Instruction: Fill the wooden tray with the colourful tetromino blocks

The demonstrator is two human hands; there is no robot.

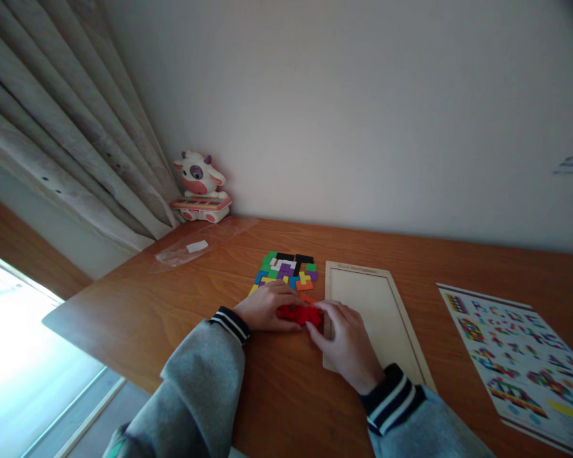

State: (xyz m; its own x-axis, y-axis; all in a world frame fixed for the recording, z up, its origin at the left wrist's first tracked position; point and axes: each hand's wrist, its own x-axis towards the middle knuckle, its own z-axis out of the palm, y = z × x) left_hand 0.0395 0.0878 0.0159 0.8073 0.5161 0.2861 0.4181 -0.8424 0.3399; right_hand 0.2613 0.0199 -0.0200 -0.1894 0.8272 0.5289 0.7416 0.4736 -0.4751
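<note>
Several red puzzle pieces [300, 314] sit in a small cluster between my two hands, at the near end of a patch of coloured blocks. My left hand [269, 308] curves round the cluster's left side, fingers over the far edge and thumb along the near one. From the right, the thumb and fingers of my right hand [346, 340] close on the cluster's other end. Just beyond lie flat wooden puzzle pieces [285, 267] in green, black, white, purple, blue, yellow and orange. Partly under my right hand is a pale wooden tray [363, 286] with a dark inner outline.
A printed pattern sheet [516, 350] lies on the right of the brown table [195, 299]. At the back left corner stands a toy cow with a keyboard [201, 187], near a clear plastic bag [176, 256] with a white slip. A curtain [67, 121] hangs at left; a wall closes the back.
</note>
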